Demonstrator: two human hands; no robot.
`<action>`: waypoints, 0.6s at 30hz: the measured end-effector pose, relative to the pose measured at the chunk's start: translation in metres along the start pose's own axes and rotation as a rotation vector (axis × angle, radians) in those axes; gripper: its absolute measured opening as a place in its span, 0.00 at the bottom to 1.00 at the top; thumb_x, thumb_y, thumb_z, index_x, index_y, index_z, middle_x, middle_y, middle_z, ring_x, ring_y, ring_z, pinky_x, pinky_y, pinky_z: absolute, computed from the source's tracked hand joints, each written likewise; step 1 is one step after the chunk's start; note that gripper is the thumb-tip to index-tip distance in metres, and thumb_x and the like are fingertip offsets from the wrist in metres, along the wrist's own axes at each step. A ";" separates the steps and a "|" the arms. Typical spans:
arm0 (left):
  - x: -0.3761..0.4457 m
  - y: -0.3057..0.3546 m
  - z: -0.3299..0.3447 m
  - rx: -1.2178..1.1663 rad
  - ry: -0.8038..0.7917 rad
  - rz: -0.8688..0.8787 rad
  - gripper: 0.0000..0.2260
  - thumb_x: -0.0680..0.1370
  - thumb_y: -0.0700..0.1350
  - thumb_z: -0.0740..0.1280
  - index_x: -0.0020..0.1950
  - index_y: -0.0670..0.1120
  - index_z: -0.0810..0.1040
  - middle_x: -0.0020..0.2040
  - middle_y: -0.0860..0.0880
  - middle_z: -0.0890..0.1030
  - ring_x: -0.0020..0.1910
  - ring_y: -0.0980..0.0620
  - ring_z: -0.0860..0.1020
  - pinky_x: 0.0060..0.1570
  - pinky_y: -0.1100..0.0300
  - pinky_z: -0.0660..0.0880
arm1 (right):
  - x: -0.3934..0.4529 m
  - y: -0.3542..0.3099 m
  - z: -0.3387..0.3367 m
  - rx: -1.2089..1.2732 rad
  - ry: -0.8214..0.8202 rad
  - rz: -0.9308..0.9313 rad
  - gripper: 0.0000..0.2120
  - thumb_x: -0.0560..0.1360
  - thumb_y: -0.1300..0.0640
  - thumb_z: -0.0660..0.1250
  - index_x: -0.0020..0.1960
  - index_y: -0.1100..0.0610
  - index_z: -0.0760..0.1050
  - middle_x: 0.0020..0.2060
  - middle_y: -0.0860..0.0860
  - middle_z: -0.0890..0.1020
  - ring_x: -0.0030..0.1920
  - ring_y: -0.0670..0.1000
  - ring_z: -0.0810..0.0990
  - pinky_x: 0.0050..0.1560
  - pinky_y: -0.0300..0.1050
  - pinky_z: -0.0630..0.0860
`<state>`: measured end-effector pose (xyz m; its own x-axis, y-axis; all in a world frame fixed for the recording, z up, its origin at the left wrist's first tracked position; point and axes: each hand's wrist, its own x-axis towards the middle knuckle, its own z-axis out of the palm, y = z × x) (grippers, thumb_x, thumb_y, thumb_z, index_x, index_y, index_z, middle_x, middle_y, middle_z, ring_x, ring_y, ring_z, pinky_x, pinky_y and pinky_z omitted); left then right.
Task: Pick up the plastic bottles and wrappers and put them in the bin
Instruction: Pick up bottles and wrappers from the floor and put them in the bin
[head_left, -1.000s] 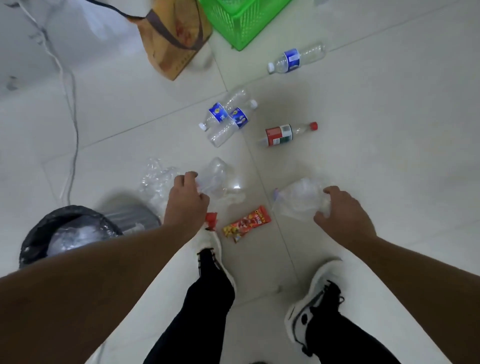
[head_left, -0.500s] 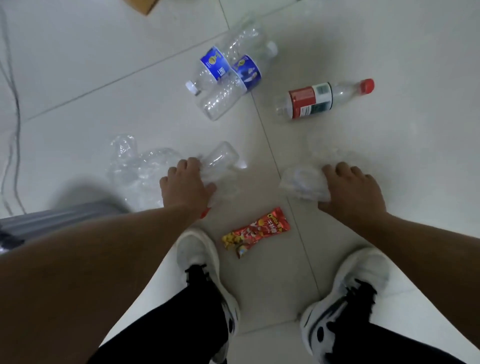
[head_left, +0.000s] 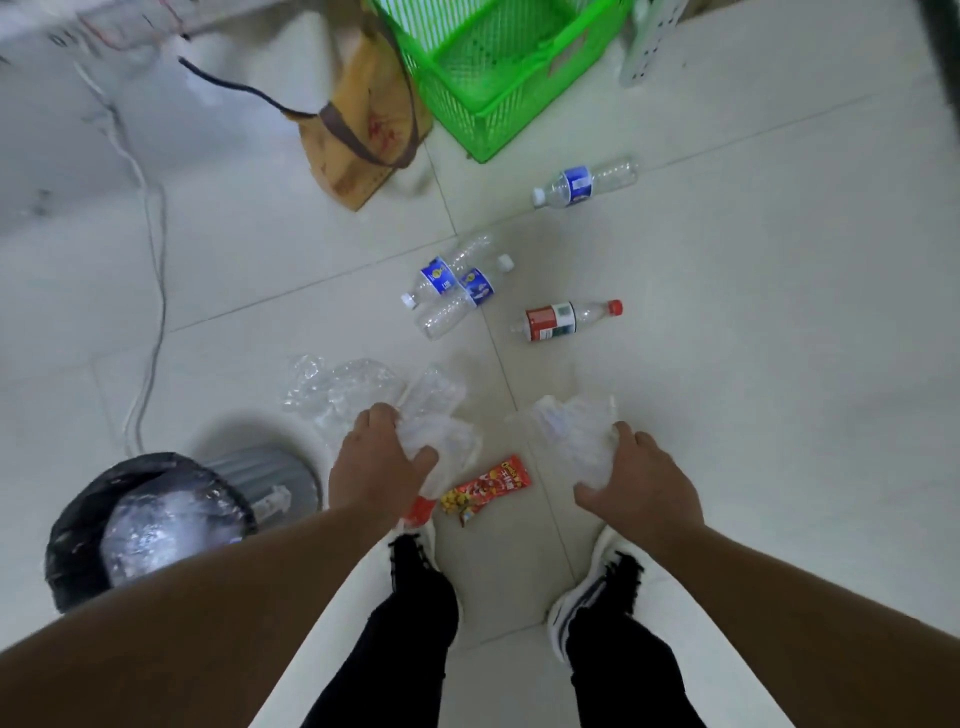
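Pale floor tiles (head_left: 753, 364) carry scattered litter. At near left stands the bin (head_left: 156, 525), lined in black and already holding clear plastic. The left hand (head_left: 376, 467) has its fingers curled round a crumpled clear bottle (head_left: 436, 431), with a clear wrapper (head_left: 337, 389) lying just left of it. The right hand (head_left: 641, 486) grips another crushed clear bottle (head_left: 574, 434). Between the hands lies a red snack wrapper (head_left: 488, 488). Farther off lie two blue-label bottles (head_left: 457, 283) touching, a red-label bottle (head_left: 566, 319) to their right, and a third blue-label bottle (head_left: 584, 183) near the green crate (head_left: 493, 67) and brown bag (head_left: 363, 124).
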<state>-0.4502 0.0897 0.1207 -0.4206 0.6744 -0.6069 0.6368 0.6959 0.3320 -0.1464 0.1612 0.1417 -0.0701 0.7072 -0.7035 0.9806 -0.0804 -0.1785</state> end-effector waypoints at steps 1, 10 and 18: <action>-0.010 0.002 -0.009 -0.020 -0.016 -0.009 0.24 0.71 0.59 0.73 0.62 0.53 0.70 0.55 0.52 0.75 0.54 0.44 0.79 0.52 0.45 0.79 | -0.011 -0.005 -0.009 0.034 0.012 0.015 0.41 0.64 0.34 0.72 0.71 0.50 0.66 0.51 0.48 0.73 0.52 0.56 0.79 0.49 0.51 0.78; -0.079 0.002 -0.084 -0.112 0.097 -0.103 0.24 0.66 0.66 0.69 0.57 0.60 0.68 0.48 0.57 0.79 0.42 0.54 0.79 0.39 0.56 0.72 | -0.091 -0.048 -0.052 0.461 0.058 0.126 0.36 0.59 0.33 0.75 0.61 0.49 0.72 0.50 0.47 0.82 0.49 0.51 0.84 0.47 0.48 0.80; -0.170 -0.050 -0.089 -0.255 0.209 -0.290 0.22 0.69 0.59 0.76 0.56 0.53 0.71 0.42 0.56 0.78 0.41 0.48 0.79 0.43 0.54 0.73 | -0.160 -0.052 -0.023 0.452 -0.065 0.046 0.33 0.67 0.36 0.79 0.62 0.52 0.72 0.51 0.48 0.81 0.49 0.51 0.81 0.47 0.47 0.74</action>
<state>-0.4679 -0.0379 0.2712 -0.6968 0.4595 -0.5508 0.3045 0.8847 0.3528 -0.1821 0.0681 0.2794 -0.0534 0.6515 -0.7567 0.8057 -0.4195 -0.4181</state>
